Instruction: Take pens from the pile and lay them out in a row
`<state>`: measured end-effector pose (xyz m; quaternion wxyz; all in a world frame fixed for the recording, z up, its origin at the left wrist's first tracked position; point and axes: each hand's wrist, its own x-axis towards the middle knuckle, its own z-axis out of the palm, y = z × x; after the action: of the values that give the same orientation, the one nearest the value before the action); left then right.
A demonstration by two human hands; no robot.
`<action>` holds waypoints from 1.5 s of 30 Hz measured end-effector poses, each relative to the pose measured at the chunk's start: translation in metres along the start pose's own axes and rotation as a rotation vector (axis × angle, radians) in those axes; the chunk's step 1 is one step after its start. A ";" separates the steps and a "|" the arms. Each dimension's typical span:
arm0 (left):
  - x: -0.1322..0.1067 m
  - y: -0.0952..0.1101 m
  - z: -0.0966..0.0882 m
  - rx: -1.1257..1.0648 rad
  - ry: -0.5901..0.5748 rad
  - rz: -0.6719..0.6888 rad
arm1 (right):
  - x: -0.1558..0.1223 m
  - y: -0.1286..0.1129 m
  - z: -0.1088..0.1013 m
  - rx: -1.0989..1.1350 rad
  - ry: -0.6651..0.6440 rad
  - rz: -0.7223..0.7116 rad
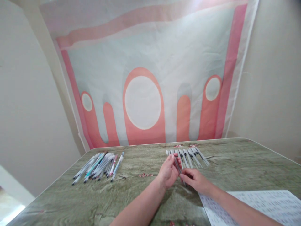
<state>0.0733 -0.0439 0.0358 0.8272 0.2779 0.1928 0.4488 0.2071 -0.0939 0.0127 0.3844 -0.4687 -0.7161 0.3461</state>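
My left hand (168, 172) and my right hand (196, 180) meet over the middle of a green patterned table (131, 191). Together they pinch one slim pen (177, 167) with a clear barrel: the left fingers hold its upper end, the right fingers its lower end. Just beyond the hands lies a tidy row of several similar pens (188, 157), side by side. Far to the left sits a looser pile of several pens (100, 165), some with teal or red parts.
A printed white sheet (265, 205) lies on the table at the front right, under my right forearm. A pink and pale blue cloth (150, 78) hangs on the wall behind the table. The table's left edge runs diagonally by the pile.
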 end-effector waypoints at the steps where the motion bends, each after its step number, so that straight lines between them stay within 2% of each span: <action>1: -0.001 -0.001 0.002 -0.009 0.000 0.006 | 0.000 0.000 0.000 -0.003 -0.001 0.004; 5: 0.000 0.002 0.002 0.060 0.021 0.020 | 0.001 0.001 0.001 -0.031 0.028 0.019; 9: 0.006 0.011 -0.012 0.118 0.097 0.082 | 0.000 0.000 0.001 -0.033 0.035 0.023; 14: 0.014 0.021 -0.028 0.146 0.128 0.069 | 0.000 -0.003 -0.001 -0.063 0.027 0.024; 23: 0.013 0.022 -0.028 0.296 0.123 0.114 | 0.001 0.000 0.001 -0.088 0.036 0.038; 26: 0.012 0.024 -0.027 0.412 0.121 0.165 | 0.001 0.000 0.001 -0.091 0.041 0.040; 33: 0.017 0.029 -0.032 0.914 0.151 0.334 | 0.002 -0.001 0.001 -0.110 0.053 0.037; 45: 0.024 0.024 -0.039 1.135 0.252 0.503 | 0.003 0.000 0.001 -0.144 0.052 0.037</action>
<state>0.0485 -0.0015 0.0196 0.3912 0.6549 0.4255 0.4868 0.2058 -0.0908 0.0130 0.3616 -0.5172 -0.7201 0.2883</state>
